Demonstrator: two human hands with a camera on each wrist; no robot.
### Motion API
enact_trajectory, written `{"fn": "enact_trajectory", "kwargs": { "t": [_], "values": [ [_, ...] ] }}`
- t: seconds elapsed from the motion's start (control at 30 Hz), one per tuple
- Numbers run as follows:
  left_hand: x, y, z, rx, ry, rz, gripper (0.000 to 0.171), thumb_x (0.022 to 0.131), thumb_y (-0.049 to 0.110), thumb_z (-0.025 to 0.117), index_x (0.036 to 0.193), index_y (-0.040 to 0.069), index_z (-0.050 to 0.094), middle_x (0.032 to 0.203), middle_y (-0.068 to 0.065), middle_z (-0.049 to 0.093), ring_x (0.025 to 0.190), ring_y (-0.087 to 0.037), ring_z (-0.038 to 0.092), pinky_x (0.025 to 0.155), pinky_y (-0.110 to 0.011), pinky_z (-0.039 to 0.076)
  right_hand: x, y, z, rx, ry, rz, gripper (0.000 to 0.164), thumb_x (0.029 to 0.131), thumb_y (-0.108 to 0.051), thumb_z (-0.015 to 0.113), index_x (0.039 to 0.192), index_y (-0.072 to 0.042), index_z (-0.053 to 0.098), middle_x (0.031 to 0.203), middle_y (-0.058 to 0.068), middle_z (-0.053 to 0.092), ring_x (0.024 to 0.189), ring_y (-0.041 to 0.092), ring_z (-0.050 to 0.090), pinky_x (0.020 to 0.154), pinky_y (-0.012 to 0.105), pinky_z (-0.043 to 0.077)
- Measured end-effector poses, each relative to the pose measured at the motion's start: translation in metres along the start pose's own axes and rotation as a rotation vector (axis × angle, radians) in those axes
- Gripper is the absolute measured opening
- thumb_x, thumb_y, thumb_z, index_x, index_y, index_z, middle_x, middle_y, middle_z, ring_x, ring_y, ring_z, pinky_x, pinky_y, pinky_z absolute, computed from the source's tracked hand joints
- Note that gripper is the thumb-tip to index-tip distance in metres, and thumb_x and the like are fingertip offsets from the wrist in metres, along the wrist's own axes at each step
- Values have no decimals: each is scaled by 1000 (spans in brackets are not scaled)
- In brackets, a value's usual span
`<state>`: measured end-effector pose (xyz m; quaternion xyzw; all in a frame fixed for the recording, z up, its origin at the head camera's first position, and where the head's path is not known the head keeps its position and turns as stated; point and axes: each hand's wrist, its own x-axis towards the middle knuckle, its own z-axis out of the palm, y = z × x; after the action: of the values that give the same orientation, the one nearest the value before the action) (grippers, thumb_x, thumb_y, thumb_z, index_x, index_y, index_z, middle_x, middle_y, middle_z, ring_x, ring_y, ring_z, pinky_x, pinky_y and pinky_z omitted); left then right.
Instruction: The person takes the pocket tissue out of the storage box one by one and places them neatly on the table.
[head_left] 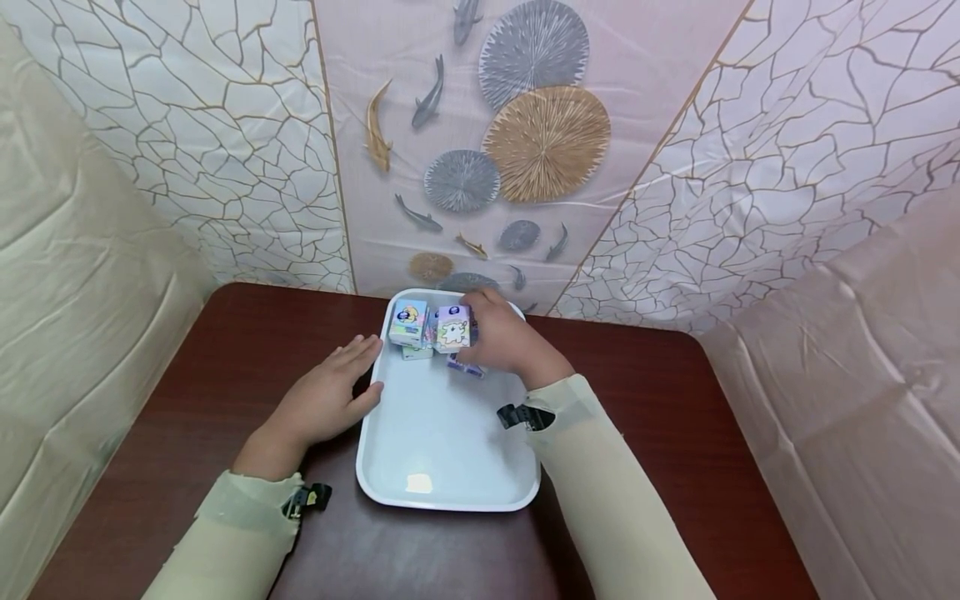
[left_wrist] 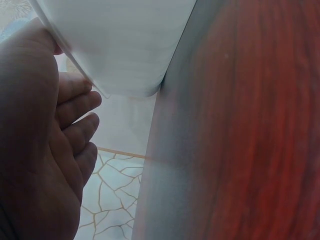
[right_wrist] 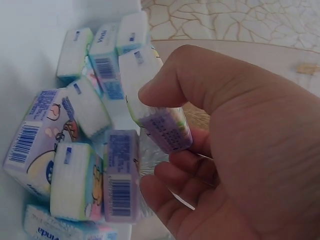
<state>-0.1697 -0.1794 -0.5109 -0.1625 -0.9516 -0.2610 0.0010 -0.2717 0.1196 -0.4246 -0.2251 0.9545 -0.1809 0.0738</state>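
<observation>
A white tray (head_left: 442, 442) stands on the table, with several small Vinda tissue packs grouped at its far end. My right hand (head_left: 504, 335) reaches over that end. In the right wrist view its thumb and fingers pinch a white and purple tissue pack (right_wrist: 135, 80) by the sides. Among the other packs are a large purple one (right_wrist: 42, 135), a white and green one (right_wrist: 75, 180) and a barcoded purple one (right_wrist: 121, 175). My left hand (head_left: 326, 396) lies along the tray's left rim, fingers extended, fingertips at the edge; its palm (left_wrist: 30, 150) shows below the rim in the left wrist view.
The dark red wooden table (head_left: 637, 467) extends on both sides of the tray. Behind it hangs a patterned cloth (head_left: 420, 75) with fish and round leaf shapes. Beige drapes (head_left: 75, 233) close in the sides. A black strap (head_left: 528, 417) sits at the right wrist.
</observation>
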Motion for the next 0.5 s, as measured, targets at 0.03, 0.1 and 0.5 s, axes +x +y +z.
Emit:
{"fn": "enact_trajectory", "kwargs": {
  "t": [0.03, 0.1, 0.5],
  "values": [
    [0, 0, 0, 1, 1, -1, 77, 113, 42, 63, 177, 9, 35, 184, -10, 34, 174, -36, 29, 142, -59, 25, -3, 1, -1, 8, 5, -6, 93, 87, -25, 95, 166, -6, 49, 164, 12, 50, 138, 27, 58, 121, 45, 57],
    [0, -1, 0, 1, 2, -1, 77, 113, 43, 63, 177, 10, 35, 184, -10, 35, 174, -36, 29, 142, -59, 25, -8, 1, -4, 31, 14, -8, 93, 87, -22, 95, 166, -6, 49, 163, 12, 50, 137, 27, 59, 119, 45, 58],
    [-1, -1, 1, 3, 11, 0, 76, 113, 44, 61, 176, 10, 36, 184, -10, 36, 173, -36, 30, 141, -60, 27, -41, 13, -10, 146, 31, 22, 95, 84, -14, 93, 167, -6, 47, 166, 14, 44, 131, 29, 60, 113, 47, 61]
  ]
}}
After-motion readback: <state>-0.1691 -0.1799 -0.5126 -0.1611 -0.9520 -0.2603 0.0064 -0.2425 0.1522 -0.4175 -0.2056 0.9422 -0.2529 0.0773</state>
